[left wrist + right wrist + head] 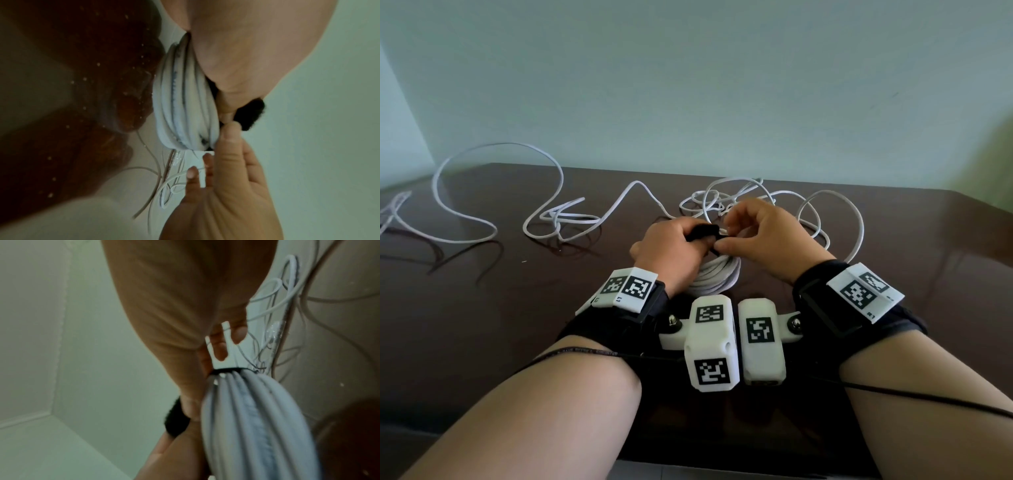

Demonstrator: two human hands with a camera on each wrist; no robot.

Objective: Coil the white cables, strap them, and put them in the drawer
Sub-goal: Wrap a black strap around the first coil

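A coiled white cable (717,277) hangs between my two hands over the dark table, its loops bunched tight (183,105) (257,426). A black strap (702,231) runs round the top of the coil as a thin band (226,369). My left hand (678,243) curls over the coil and grips the strap's wide fuzzy end (251,113) (176,418). My right hand (753,233) pinches the strap from the other side, its thumb tip (232,129) against the coil's top. The drawer is not in view.
A long loose white cable (500,205) sprawls over the left half of the brown table (482,308). More tangled white cable (825,219) lies just behind my hands and to the right. A pale wall stands behind the table's far edge.
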